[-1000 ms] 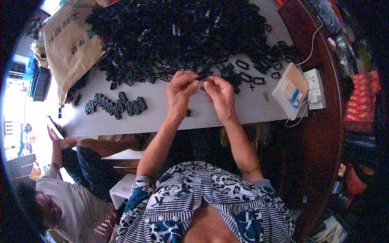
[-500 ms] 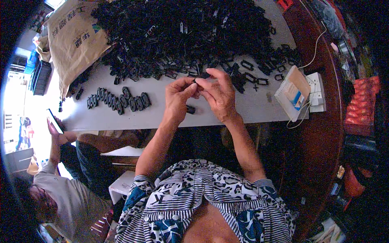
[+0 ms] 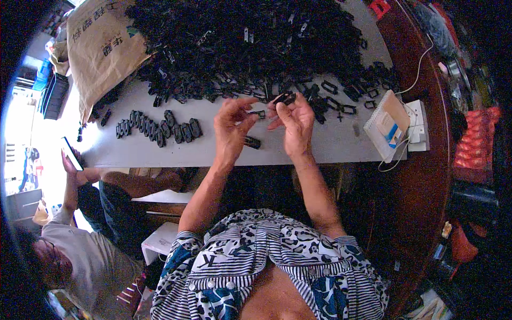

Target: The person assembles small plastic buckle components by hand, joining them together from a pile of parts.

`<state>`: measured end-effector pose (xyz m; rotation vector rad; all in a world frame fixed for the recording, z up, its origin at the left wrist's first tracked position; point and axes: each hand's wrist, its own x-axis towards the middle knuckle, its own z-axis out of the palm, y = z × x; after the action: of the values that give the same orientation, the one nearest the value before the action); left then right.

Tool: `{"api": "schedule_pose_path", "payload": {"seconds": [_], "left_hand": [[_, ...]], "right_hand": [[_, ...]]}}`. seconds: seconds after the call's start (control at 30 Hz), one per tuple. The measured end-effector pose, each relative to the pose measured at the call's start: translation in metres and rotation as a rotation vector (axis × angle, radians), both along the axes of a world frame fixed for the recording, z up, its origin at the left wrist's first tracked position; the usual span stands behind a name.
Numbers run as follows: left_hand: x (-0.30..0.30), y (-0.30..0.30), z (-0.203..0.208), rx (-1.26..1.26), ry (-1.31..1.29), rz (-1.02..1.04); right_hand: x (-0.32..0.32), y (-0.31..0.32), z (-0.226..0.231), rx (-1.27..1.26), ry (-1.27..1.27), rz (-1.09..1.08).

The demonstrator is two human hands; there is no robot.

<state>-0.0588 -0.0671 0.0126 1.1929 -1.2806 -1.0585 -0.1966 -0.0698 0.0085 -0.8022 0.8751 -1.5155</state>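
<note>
1. The right hand (image 3: 295, 124) sits just right of frame centre, raised over the table (image 3: 330, 143). Its thumb and fingertips pinch a small black clip (image 3: 285, 98) at the top of the hand.
2. The left hand (image 3: 232, 128) is just left of it, fingers curled and spread, palm towards the right hand. A smaller black piece (image 3: 259, 113) shows between the two hands at the left fingertips; whether the left hand grips it cannot be told.
3. Another black part (image 3: 253, 142) lies on the table below and between the hands.
4. A large pile (image 3: 245, 42) of black parts fills the upper centre of the frame, reaching down to just above the hands.
5. A row (image 3: 160, 128) of joined black parts lies left of the left hand.
6. A brown bag (image 3: 98, 48) lies in the upper left.
7. A notepad (image 3: 386, 130) rests on a white socket strip (image 3: 418, 125) at the right.
8. Another person (image 3: 74, 256) sits in the lower left, holding a phone (image 3: 70, 153).
</note>
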Motion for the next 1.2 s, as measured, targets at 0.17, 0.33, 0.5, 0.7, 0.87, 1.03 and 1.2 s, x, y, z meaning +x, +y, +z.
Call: {"api": "schedule_pose_path", "payload": {"seconds": [0.17, 0.33, 0.5, 0.7, 0.87, 1.03, 1.2], "left_hand": [[0.021, -0.014, -0.024, -0.099, -0.630, 0.001], [0.021, -0.018, -0.032, -0.228, -0.761, -0.013], [0.022, -0.022, -0.035, -0.245, -0.725, -0.060], [0.025, -0.021, -0.038, -0.280, -0.669, -0.062], [0.025, -0.020, -0.039, -0.275, -0.628, -0.056], [0.025, -0.020, -0.040, -0.289, -0.638, -0.073], [0.025, -0.015, -0.028, -0.278, -0.616, -0.116]], "right_hand": [[-0.028, -0.005, -0.007, -0.077, 0.771, 0.068], [-0.023, -0.008, -0.007, -0.335, 1.269, 0.004], [-0.020, -0.009, -0.002, -0.463, 1.389, 0.069], [-0.013, -0.014, 0.001, -0.518, 1.463, 0.167], [-0.012, -0.015, -0.007, -0.550, 1.454, 0.193], [-0.013, -0.018, -0.016, -0.570, 1.502, 0.189], [-0.014, -0.012, -0.017, -0.487, 1.559, 0.201]]}}
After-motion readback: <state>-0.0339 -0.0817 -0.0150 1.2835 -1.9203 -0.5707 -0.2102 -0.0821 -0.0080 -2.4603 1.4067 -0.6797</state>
